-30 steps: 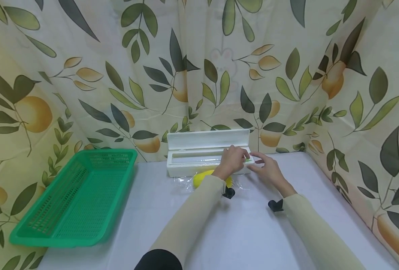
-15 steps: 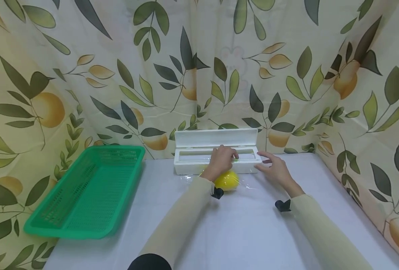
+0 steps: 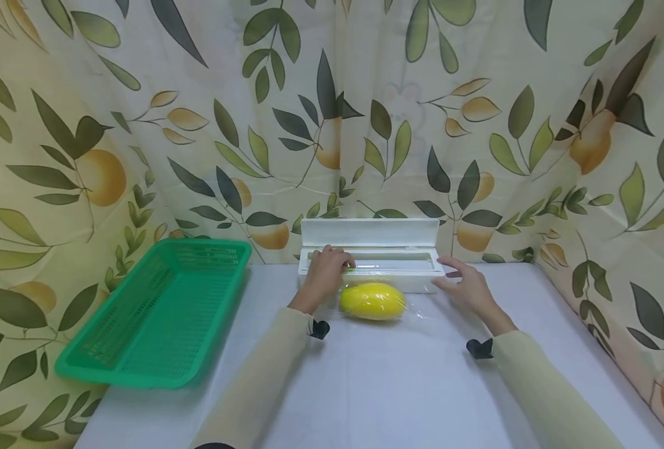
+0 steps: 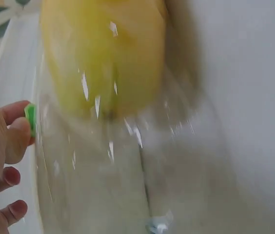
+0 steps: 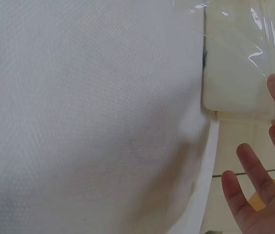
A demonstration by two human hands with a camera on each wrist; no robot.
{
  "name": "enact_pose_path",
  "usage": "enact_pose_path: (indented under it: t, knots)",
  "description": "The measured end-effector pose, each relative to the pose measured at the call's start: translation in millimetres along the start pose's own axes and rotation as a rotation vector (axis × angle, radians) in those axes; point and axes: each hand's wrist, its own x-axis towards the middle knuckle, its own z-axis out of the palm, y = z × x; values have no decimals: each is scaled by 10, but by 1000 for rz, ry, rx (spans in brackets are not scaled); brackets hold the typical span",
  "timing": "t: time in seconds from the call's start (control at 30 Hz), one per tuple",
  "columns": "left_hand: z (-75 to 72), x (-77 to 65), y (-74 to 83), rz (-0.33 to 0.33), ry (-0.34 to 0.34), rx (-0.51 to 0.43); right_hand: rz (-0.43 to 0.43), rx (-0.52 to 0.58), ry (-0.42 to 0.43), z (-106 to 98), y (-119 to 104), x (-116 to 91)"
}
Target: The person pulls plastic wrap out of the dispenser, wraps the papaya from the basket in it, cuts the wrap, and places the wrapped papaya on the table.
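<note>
A long white cling film dispenser [image 3: 371,284] lies at the back of the table, its lid [image 3: 370,232] tipped up behind. My left hand [image 3: 323,274] is over its left part and pinches a small green slide cutter [image 4: 30,117] between thumb and finger. At the right end, my right hand [image 3: 469,288] holds the box, thumb on the film-covered front and index finger at the top corner; the other fingers spread out past the end. A yellow oval fruit [image 3: 373,302] lies in front of the box under clear cling film [image 4: 93,165], which runs up over the box's front.
A green plastic basket [image 3: 182,374] with perforated sides stands at the left of the table. The table has a white cover [image 3: 399,386]. A curtain [image 3: 287,93] printed with leaves and oranges hangs close behind the box and along both sides.
My left hand has slid leftward along the dispenser with the green cutter, from near its right end to its left part, uncovering the yellow fruit. My right hand stays at the right end.
</note>
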Motion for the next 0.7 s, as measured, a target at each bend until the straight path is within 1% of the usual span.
enact_pose_path:
  t: [0.2,0.4,0.47,0.6,0.7]
  knots:
    - [-44,-186,-321,-36,57,25,-6,2,-3,3,5,-12]
    - [-122,-331,-556,-79,106,17,-10,-1,-13,-5,-4,-23]
    - [-150,-374,-627,-109,125,18,-18,-5,-12,-11,-3,-21]
    - [-189,-439,-723,-156,145,-16,-28,-8,-12,-21,-1,-13]
    - [-202,-453,-740,-165,153,-39,-31,-9,-14,-19,-5,-1]
